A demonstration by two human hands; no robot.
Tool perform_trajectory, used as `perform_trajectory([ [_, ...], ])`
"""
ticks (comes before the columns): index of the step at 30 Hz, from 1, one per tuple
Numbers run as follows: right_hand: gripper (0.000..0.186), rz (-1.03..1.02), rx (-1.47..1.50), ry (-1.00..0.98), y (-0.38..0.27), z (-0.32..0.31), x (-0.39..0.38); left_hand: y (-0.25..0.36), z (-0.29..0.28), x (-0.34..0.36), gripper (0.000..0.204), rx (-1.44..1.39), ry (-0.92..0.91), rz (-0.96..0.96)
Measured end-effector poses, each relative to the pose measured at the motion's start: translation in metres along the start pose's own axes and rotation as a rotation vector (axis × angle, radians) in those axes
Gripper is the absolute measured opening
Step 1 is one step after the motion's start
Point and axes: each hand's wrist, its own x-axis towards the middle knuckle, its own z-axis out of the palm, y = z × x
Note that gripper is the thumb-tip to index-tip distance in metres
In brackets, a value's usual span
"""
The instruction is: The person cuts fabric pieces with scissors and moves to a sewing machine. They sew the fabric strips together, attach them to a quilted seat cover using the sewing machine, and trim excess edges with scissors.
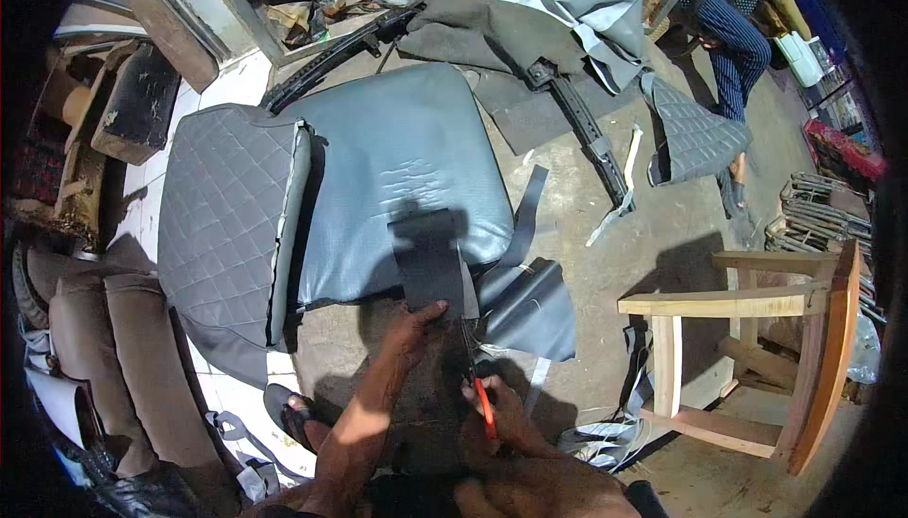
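My left hand (412, 327) grips a strip of dark grey sheet material (421, 258), thumb on top, over the front of a blue-grey padded seat cushion (397, 121). My right hand (501, 414) is closed on orange-handled scissors (486, 409), their blades at the strip's right edge, where a lighter piece shows. Right of the strip lie a glossy dark grey piece (530, 315) and a narrow offcut (525, 220). A grey quilted cover (218, 215) lies over the cushion's left side.
Brown padded pieces (132, 376) lie left. A wooden chair frame (721, 302) stands right. Black metal rail parts (591, 140), more quilted fabric (700, 144) and crumpled sheeting (567, 12) lie behind. Another person in striped trousers (738, 54) is at the upper right, near stacked metal pieces (813, 210).
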Motion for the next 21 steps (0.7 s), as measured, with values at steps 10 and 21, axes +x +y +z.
perform_trajectory([
  [10, 0.023, 0.005, 0.318, 0.035, -0.002, 0.013, 0.04, -0.003, 0.019, -0.012, 0.047, -0.055, 0.08, -0.029],
  [21, 0.027, -0.347, -0.404, 0.146, -0.022, 0.019, 0.022, -0.006, 0.01, -0.014, 0.046, 0.001, 0.098, -0.051],
])
